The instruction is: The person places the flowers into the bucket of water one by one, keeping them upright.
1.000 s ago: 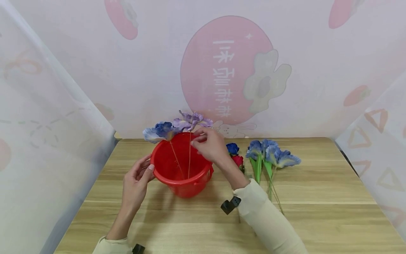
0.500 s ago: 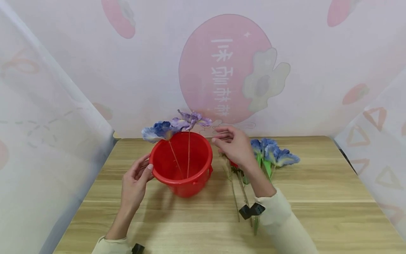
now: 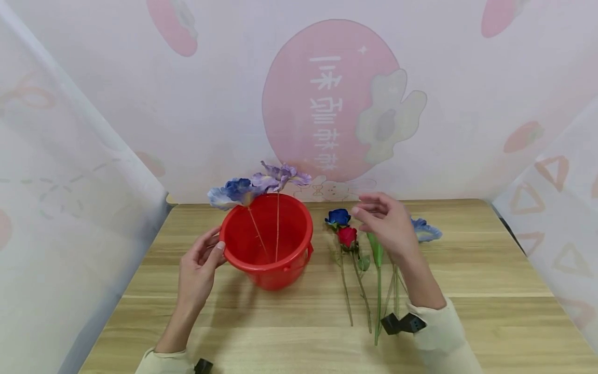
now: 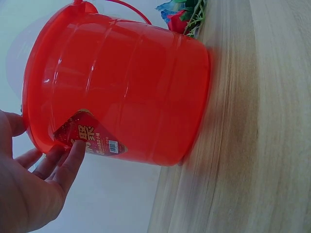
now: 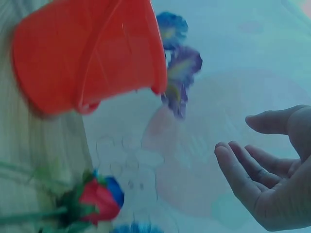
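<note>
At the left rim of the red bucket (image 3: 275, 275), my left hand (image 3: 198, 270) holds on with thumb and fingers on either side of the rim; in the left wrist view its fingertips lie beside a dark label (image 4: 90, 136). Inside lean a blue iris (image 3: 235, 193) and a purple iris (image 3: 282, 176), their blooms above the rim. My right hand (image 3: 388, 223) hovers with nothing in it, fingers loosely bent. It partly hides the light-blue irises (image 3: 427, 230). Left of it lie a blue rose (image 3: 338, 217) and a red rose (image 3: 348, 236), stems toward me.
The bucket and loose flowers stand on a wooden table (image 3: 289, 343). Behind it rises a pale printed backdrop (image 3: 224, 104), with more sheeting at both sides. A bucket handle (image 4: 131, 9) hangs on the right side of the bucket.
My right hand has left the purple iris stem in the bucket and moved right, past the roses to above the light-blue irises. My left hand has stayed on the rim.
</note>
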### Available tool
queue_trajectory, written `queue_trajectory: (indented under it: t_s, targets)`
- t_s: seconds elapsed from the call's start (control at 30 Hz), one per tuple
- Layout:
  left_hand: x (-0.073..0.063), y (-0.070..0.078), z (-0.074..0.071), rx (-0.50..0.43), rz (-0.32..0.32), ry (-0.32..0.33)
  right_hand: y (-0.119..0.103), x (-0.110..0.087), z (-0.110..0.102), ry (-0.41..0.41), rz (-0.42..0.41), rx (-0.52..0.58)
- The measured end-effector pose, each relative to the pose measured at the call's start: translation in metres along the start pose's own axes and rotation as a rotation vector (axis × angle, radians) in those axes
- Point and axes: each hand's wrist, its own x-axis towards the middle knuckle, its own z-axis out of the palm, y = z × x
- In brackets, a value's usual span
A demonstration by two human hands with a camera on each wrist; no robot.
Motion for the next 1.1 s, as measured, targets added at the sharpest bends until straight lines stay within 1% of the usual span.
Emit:
queue_trajectory:
  t_s: [0.33,0.53,0.67,0.8,1.1]
  targets:
    - [0.001,0.002,-0.001,0.019,0.005,0.004,0.042,-0.017,-0.053,0.063,0.069,-0.028]
    - [0.001,0.003,-0.001,0.029,-0.004,0.002,0.065,-0.022,-0.077,0.086,0.108,-0.075]
    - [0.001,0.002,-0.001,0.026,-0.002,0.004,0.074,-0.024,-0.083,0.073,0.129,-0.108]
    - [0.002,0.001,-0.001,0.019,0.001,0.005,0.082,-0.026,-0.085,0.027,0.146,-0.149]
    - [0.001,-0.001,0.0,0.005,-0.009,0.001,0.107,-0.024,-0.084,-0.037,0.132,-0.224]
